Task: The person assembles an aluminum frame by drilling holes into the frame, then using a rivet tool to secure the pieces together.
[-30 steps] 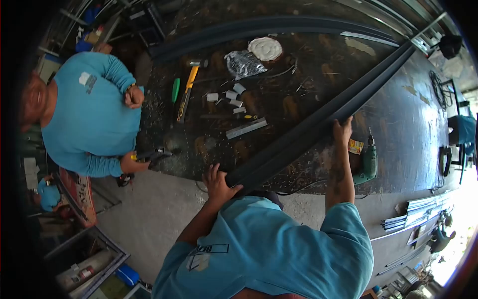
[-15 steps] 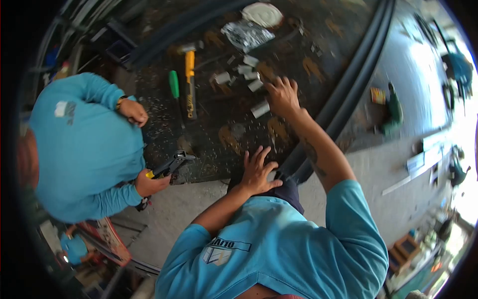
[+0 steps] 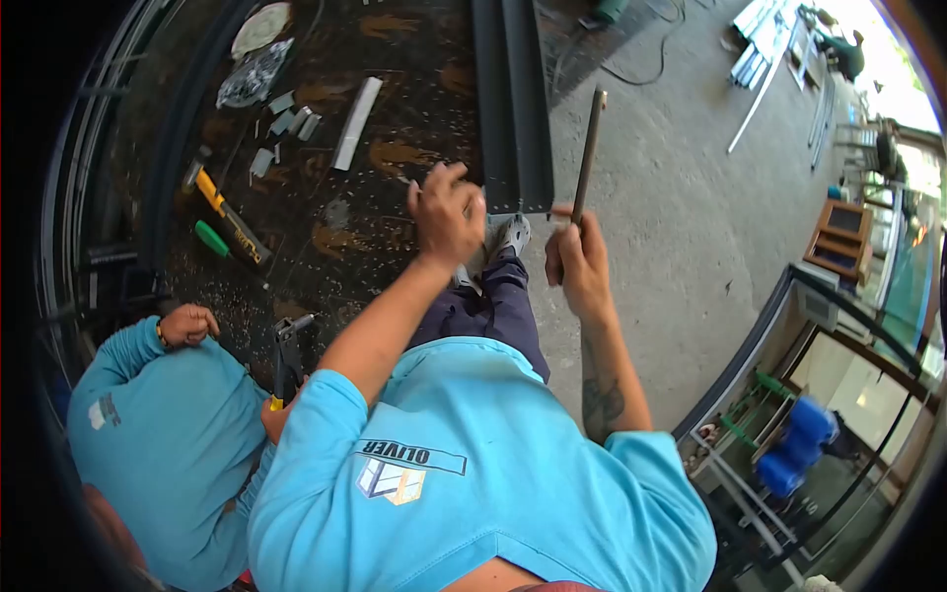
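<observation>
My right hand [image 3: 582, 266] is closed around the lower end of a long, thin, brownish bar [image 3: 589, 148], which stands up from the fist over the floor. Over the dark table [image 3: 395, 281], near the black metal profiles [image 3: 515, 109], my left hand [image 3: 447, 214] has bent, slightly parted fingers and nothing visible in it. Beyond that hand a long whitish metal strip [image 3: 358, 123] lies on the table, with several small metal pieces [image 3: 283, 122] to its left.
A yellow-handled hammer [image 3: 232, 217] and a green-handled tool [image 3: 211, 238] lie on the table beside a crumpled plastic bag [image 3: 254, 75]. At left a co-worker [image 3: 182, 424] holds a black tool [image 3: 287, 355]. Wooden shelving [image 3: 838, 240] and a metal frame stand at right.
The view has turned to the right. My right hand has left the small metal pieces on the table and now holds the bar upright. My left hand has moved forward over the table.
</observation>
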`<state>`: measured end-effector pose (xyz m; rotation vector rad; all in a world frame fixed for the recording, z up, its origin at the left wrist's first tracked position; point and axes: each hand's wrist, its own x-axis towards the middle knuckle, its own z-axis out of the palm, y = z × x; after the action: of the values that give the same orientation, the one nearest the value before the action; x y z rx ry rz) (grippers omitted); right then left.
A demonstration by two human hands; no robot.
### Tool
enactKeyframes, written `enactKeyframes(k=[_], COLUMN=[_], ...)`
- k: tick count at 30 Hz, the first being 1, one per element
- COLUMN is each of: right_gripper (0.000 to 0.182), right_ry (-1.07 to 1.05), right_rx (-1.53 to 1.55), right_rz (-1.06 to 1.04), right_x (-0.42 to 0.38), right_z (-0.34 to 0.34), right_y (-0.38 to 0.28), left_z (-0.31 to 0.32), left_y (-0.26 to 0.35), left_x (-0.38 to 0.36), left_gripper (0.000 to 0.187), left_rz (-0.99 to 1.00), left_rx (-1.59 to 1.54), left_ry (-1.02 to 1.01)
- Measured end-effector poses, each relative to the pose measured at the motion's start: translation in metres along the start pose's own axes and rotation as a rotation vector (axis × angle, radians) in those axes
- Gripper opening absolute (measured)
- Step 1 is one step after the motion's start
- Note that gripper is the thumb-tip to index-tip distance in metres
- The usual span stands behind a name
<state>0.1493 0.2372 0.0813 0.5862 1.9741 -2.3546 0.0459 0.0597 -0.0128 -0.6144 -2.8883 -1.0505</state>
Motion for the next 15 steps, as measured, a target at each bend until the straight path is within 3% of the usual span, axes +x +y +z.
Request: enactKeyframes(k=[1,3,5,8,11,13,15], right_gripper=[0.033,0.033,0.03,0.037,0.043,0.048,0.053], right_ry=[0.101,0.083,0.102,0.054,0.01,-0.029,-0.092], right_rx=[-0.064,0.012,0.057,0.208,0.329,0.638,0.685], right_rz=[-0.021,0.201,0.25,0.371,0.468,0.535,0.469], right_x=[-0.017,-0.054,-0.082,-0.102,-0.096,-0.091,-0.083], right_z=[-0.005,-0.002,0.01,0.032,0.039,0.042,0.042], right_y=[0.03,0.063,0.103,0.142,0.132,0.136,0.157], left_z=[0.006,0.024,0.047,0.075,0.087,0.087,0.087], left_y=[-0.002,-0.007,-0.007,0.001,-0.003,-0.005,-0.007], left_x=[0.02,0.067,0.102,0.132,0.127,0.124,0.126], left_gripper=[0.023,0.035,0.05,0.057,0.06,0.06,0.065], left_rz=[-0.045,0.066,0.068,-0.037,-0.119,-0.124,-0.127], left_rx=[-0.075,-0.189,-0.09,0.033,0.143,0.131,0.101], left_ry=[0.057,0.185,0.272,0.206,0.107,0.098,0.091])
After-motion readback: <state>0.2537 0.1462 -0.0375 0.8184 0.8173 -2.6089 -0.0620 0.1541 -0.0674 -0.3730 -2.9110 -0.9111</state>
